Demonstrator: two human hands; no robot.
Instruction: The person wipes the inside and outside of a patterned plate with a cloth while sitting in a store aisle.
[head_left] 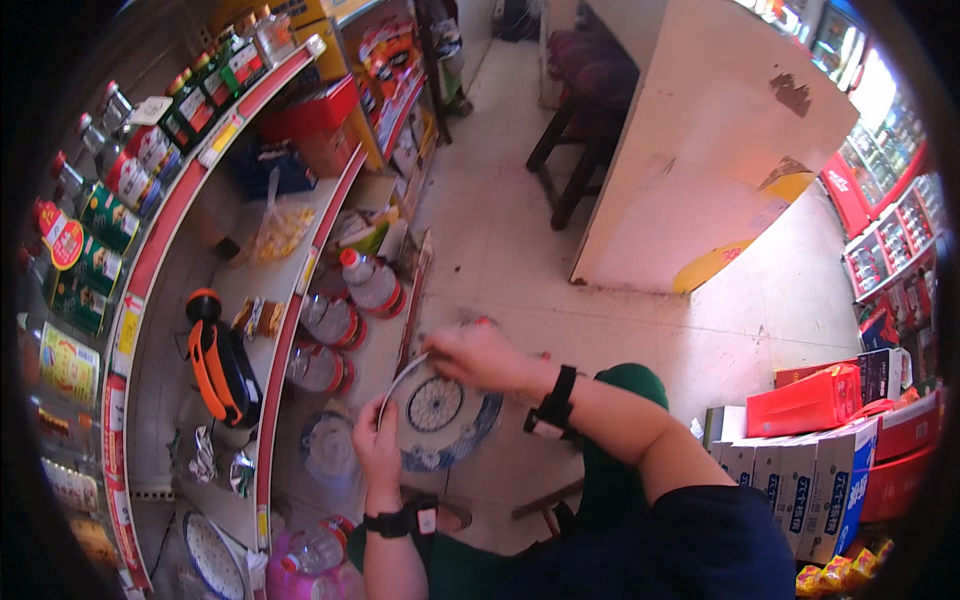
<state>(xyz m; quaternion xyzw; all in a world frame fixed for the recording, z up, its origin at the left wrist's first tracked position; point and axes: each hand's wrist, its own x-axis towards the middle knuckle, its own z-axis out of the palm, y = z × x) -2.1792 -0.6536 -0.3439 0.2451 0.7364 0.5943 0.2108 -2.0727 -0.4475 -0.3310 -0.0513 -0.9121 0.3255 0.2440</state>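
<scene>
The grip of the left hand (377, 447) is clamped on the left rim of a blue-patterned plate (445, 415), while the right hand (478, 355) closes over the far rim of it. The plate is low in the middle, held over the pale floor (520, 250), just right of the red-edged shelves (290, 330). On those shelves, left of the plate, lie clear bottles (330, 322) and an orange-and-black tool (220, 365). Each wrist wears a black band.

The plate (440, 415) is white with a blue patterned centre and rim; the shelf (285, 340) edges are red.
</scene>
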